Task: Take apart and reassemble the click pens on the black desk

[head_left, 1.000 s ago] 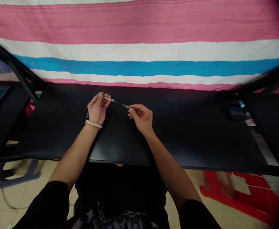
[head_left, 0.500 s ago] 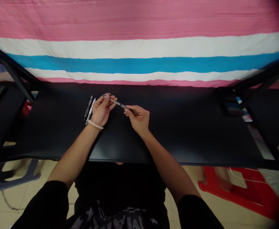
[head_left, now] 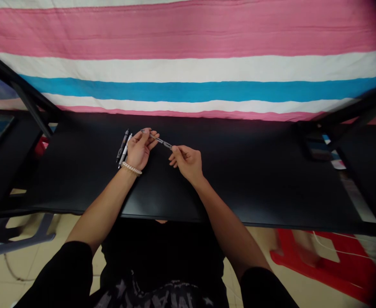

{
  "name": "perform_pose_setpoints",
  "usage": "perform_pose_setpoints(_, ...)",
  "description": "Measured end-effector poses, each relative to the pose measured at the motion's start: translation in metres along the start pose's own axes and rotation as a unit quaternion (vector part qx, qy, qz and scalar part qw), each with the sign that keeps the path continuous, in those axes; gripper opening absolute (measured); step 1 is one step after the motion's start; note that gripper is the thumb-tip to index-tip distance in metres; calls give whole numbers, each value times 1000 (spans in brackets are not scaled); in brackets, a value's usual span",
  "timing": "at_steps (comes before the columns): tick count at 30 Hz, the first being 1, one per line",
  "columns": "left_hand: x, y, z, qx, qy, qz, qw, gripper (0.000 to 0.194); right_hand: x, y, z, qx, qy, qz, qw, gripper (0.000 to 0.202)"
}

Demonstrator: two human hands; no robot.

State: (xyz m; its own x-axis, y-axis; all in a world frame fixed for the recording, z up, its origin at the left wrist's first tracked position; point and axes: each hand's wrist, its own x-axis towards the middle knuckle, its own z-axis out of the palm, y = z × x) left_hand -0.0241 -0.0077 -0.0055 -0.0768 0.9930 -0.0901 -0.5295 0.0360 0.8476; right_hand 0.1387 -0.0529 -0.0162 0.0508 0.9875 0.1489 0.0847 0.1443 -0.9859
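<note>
A slim pen (head_left: pixel 162 142) with a clear barrel and a grey part is held between my two hands, slanting down to the right above the black table. My left hand (head_left: pixel 140 147), with a braided bracelet at the wrist, pinches its upper left end between thumb and fingers. The lower right end is in the thumb-and-finger grip of my right hand (head_left: pixel 188 161), which partly hides it. Beside my left hand lie a dark pen (head_left: pixel 122 145) and a white pen (head_left: pixel 125 150), close together on the table.
The black table (head_left: pixel 255 179) spans the view, with a striped pink, white and blue cloth (head_left: pixel 188 92) behind it. Dark metal bars (head_left: pixel 30 105) slant at both sides. Below the table's front edge stand a red stool (head_left: pixel 323 261) and a grey stool (head_left: pixel 17 239).
The view has shifted slightly. My right hand's thumb and fingers have changed position on the pen's lower end, showing more of its grey part. My left hand keeps its pinch.
</note>
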Motion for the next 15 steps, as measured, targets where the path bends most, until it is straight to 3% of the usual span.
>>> perform_pose_setpoints(10,-3,5,3,-14,-39,-23,999,17,0,-1,-6,-63,-50,-7,997,41)
perform_pose_setpoints(13,-5,13,8,-53,-51,-55,996,9,0,-3,-6,-96,-107,-13,990,46)
perform_pose_setpoints(15,-6,22,10,-92,-46,-95,990,18,0,-5,-6,-109,-164,-35,980,46)
